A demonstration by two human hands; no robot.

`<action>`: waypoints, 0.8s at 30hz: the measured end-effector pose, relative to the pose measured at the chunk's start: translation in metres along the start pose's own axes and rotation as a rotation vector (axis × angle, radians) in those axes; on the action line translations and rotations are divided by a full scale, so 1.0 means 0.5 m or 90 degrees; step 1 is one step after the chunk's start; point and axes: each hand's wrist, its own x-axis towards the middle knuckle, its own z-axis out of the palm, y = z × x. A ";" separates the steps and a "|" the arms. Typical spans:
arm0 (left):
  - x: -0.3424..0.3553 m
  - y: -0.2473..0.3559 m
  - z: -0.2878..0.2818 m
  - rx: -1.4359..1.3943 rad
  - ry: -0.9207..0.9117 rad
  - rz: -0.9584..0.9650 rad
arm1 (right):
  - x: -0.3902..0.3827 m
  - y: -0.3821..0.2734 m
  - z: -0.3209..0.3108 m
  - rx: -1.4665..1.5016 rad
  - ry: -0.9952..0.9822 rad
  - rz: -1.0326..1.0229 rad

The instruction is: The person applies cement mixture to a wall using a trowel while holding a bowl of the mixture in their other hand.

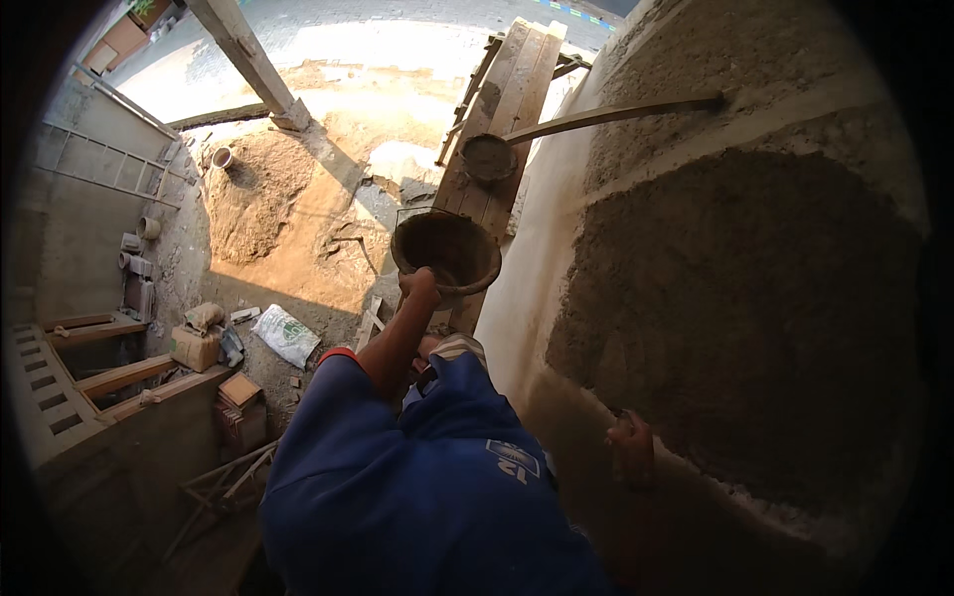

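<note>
Sunlight blazing onto sandy ground (407, 109), hard shadow (234, 293) slicing across! Pale post (241, 55) standing tall, grey paving (397, 20) beyond. Grey wall (79, 219) far left; rough wall (686, 60) looming right, broad dark patch (755, 298).

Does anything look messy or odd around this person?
Somewhat. At lower left, thin wooden sticks lie crossed in a loose, untidy heap. On the right, a dark, rough patch with ragged edges stands out on the wall. The bucket in the left hand shows no obvious damage.
</note>
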 end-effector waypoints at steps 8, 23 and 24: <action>0.117 -0.157 -0.156 -0.082 0.145 -0.183 | 0.103 -0.058 0.138 -0.197 -0.138 0.054; 0.063 0.159 -0.562 -0.305 0.519 -0.137 | 0.246 -0.039 0.169 -0.372 -0.189 -0.058; 0.062 0.161 -0.595 -0.253 0.530 -0.150 | 0.260 -0.018 0.165 -0.414 -0.177 -0.110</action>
